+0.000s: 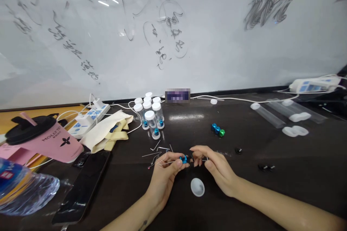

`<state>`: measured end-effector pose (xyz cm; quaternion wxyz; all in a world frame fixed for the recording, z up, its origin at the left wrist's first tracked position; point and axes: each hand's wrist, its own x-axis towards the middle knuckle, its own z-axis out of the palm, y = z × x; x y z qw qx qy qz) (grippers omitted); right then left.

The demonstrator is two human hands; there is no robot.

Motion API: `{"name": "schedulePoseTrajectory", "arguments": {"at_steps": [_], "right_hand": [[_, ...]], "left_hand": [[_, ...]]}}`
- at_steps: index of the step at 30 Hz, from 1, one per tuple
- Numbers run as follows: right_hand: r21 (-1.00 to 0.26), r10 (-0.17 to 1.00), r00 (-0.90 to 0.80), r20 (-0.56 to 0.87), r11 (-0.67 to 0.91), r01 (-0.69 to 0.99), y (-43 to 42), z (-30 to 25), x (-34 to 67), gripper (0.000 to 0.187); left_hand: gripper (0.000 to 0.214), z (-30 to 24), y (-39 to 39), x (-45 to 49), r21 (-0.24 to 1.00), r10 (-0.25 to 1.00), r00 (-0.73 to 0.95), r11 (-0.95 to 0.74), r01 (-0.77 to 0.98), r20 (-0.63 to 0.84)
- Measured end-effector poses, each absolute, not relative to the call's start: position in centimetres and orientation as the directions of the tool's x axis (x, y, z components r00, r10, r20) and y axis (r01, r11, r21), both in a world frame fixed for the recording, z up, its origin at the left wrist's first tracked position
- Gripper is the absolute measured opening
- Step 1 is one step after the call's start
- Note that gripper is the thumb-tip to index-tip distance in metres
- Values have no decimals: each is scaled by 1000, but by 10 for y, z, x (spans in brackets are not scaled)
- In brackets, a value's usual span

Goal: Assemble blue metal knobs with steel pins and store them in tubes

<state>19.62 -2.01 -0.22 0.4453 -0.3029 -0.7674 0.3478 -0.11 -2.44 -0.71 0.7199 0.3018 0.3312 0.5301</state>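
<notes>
The left hand (166, 174) pinches a small blue piece (184, 159) between thumb and fingers, while the right hand (218, 168) has its fingers loosely curled just beside it; what it grips, if anything, cannot be told. A white dish (197, 187) sits nearer on the dark surface (124, 184), with thin rods (163, 148) by the left hand. Beyond stand capped clear vials (150, 116), and blue and green pieces (217, 129) lie to their right.
</notes>
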Motion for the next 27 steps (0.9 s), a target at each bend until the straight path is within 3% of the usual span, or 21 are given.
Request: {"name": "schedulePoseTrajectory", "arguments": {"at_steps": [27], "right_hand": [[-798, 771, -425, 474, 580, 163, -21, -2, 198, 42]], "left_hand": [[19, -7, -24, -1, 787, 963, 213, 261, -559, -168]]}}
